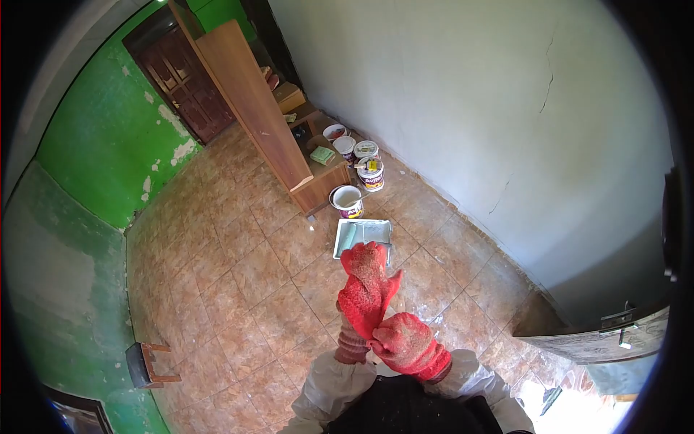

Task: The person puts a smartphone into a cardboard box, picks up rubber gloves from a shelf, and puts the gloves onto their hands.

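Both hands wear red fabric work gloves with worn, dusty patches. My left hand [365, 278] is held out in front, its gloved thumb sticking out to the right and its fingers pointing away, foreshortened. At the left wrist, my right hand [408, 343] is closed on the cuff of the left glove [367, 307]; its fingertips are partly hidden. Beyond the left fingers, on the floor, lies a white paint tray [376, 230] with a pale green paint roller [350, 235] in it. The left hand overlaps the tray's near edge in view.
An open paint bucket [348, 201] stands behind the tray. Several more buckets [371, 173] line the white wall [463, 94]. A wooden cabinet [253, 108] rises at the back. A small stool [150, 364] is at left, a wooden piece of furniture [600, 336] at right.
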`<state>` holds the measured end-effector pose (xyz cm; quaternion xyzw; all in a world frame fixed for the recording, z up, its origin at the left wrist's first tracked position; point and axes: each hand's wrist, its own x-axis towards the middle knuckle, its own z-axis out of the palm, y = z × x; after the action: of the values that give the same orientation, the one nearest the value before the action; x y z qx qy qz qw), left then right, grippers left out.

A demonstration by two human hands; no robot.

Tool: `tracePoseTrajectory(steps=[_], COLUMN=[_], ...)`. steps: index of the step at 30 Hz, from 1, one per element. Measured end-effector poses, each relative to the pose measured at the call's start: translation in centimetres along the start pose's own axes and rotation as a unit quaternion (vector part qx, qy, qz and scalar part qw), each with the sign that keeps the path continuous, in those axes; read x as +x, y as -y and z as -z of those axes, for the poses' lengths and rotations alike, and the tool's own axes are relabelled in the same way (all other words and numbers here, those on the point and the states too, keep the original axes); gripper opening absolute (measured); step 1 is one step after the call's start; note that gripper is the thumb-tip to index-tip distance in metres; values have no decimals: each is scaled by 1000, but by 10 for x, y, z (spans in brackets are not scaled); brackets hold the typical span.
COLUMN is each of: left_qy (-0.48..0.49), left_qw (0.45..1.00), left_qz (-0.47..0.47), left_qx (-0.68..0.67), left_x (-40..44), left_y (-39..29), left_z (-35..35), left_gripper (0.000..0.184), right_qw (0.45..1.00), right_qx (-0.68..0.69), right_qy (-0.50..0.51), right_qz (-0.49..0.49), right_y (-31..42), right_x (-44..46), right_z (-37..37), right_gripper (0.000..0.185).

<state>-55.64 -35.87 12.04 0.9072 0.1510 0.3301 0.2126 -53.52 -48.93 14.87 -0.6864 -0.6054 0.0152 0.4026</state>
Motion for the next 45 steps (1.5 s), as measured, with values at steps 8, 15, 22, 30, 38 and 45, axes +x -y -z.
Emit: tracePoseTrajectory(steps=[8,15,22,30,38,45], left_qy=[31,132,96,-28,217,11], left_qw=[980,953,960,963,807,123], left_qz=[-65,-32,-134,-267,-82,245], left_qx=[186,-271,-227,27,-542,-962], left_x=[41,2,-12,-7,42,25], left_y=[-17,-1,-4,-27,-23,21], left_z=[9,21,32,14,10,-4], left_gripper=[54,47,38,48,63,45], right_qw=[996,973,971,777,795,952], right_qx=[73,73,56,517,453,177], right_qy=[-49,-184,-160,-196,-276,-188], right_qz=[1,-115,-168,-301,-296,-164], right_y=[9,17,25,-65,-27,-27], right_x=[-11,-20,2,3,49,-8], right_z=[4,0,27,39,60,10], right_gripper=[11,32,26,54,40,32])
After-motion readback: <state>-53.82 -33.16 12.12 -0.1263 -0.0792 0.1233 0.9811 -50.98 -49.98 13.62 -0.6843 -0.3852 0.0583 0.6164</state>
